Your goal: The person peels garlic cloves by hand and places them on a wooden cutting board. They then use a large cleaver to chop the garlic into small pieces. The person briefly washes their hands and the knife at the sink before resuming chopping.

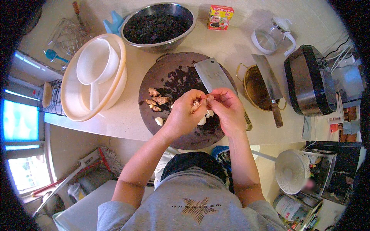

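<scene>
Over a round dark cutting board (162, 66), my left hand (185, 111) has its fingers curled around papery garlic skin (195, 107). My right hand (231, 112) meets it fingertip to fingertip, pinching a small piece of garlic (210, 97) that the fingers partly hide. White peeled garlic cloves (202, 120) lie on the board just below the hands, and another clove (158, 121) sits near its left edge. Several pieces of ginger root (160, 100) rest left of my left hand. A cleaver (215, 74) lies across the board's right side, its handle partly behind my right hand.
Behind the board stands a steel bowl (188, 31) of dark chopped leaves or similar food. A cream basin (65, 95) holding a white dipper (96, 62) is at left. Right are a second cleaver (267, 76) across a brass-coloured pot (254, 86), and a glass jug (267, 39). Dark scraps (182, 79) litter the board.
</scene>
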Tool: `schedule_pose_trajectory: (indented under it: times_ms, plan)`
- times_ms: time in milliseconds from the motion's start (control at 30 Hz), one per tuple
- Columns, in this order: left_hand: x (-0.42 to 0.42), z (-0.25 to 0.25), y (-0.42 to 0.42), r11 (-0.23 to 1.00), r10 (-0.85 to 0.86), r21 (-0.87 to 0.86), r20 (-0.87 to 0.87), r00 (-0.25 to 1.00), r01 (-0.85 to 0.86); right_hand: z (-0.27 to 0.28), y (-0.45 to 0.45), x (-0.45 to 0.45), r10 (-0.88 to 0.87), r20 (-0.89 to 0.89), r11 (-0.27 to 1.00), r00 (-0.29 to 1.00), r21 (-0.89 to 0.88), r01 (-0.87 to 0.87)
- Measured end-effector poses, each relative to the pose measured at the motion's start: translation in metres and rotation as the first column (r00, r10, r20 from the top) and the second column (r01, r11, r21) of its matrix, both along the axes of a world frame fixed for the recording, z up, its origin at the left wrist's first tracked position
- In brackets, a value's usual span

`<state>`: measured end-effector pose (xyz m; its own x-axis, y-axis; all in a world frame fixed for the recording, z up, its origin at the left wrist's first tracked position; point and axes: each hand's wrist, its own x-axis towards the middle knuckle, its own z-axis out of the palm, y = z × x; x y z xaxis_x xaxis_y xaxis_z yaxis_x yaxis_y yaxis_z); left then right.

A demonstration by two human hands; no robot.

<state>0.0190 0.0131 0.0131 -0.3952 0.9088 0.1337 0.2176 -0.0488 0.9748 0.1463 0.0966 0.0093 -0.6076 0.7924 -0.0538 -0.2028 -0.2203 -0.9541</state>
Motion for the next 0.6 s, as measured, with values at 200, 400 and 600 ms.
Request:
schedule_pose_trajectory:
  times_ms: [200, 400, 600]
  plan:
    - [0.000, 0.004, -0.002, 1.000, 0.027, -0.022, 0.257, 0.966, -0.022, 0.000, 0.001, 0.001, 0.033, -0.169, 0.967, 0.985, -0.246, -0.074]
    - [-0.009, -0.002, 0.001, 0.996, 0.081, 0.018, 0.138, 0.987, -0.084, -0.001, 0.001, 0.003, 0.004, -0.154, 0.962, 0.988, -0.269, -0.046]
    - [-0.004, -0.001, -0.003, 1.000, 0.024, -0.014, 0.244, 0.969, -0.021, -0.006, 0.001, 0.003, 0.006, -0.113, 0.986, 0.994, -0.165, -0.025]
